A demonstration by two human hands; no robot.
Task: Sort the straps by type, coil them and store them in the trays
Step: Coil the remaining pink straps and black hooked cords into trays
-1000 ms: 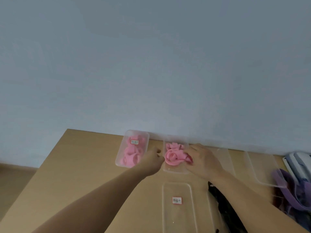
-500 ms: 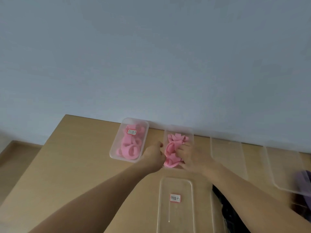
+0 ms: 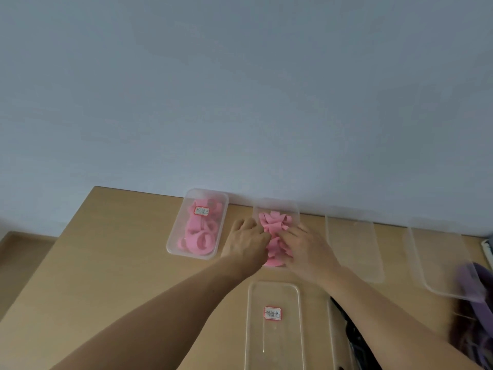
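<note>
Nearest the camera, a near tray lies on the table, holding only a label. Dark straps lie just right of it and purple straps at the far right edge, both unsorted.

Beyond, both hands meet over the middle tray. The right hand has its fingers curled down onto the pink straps in that tray and grips them. The left hand has bent fingers with the tips against the same straps at the tray's left side; whether it pinches them cannot be told.

Further left, the left tray holds pink coils. To the right stand two empty trays, bare.

Judgement: the step in hand is seating a pink coil in the middle tray. Pink sorting looks well on; dark and purple are not yet started. The next move calls for a slow release so the coil does not spring open, then a reach to the loose straps at right.
</note>
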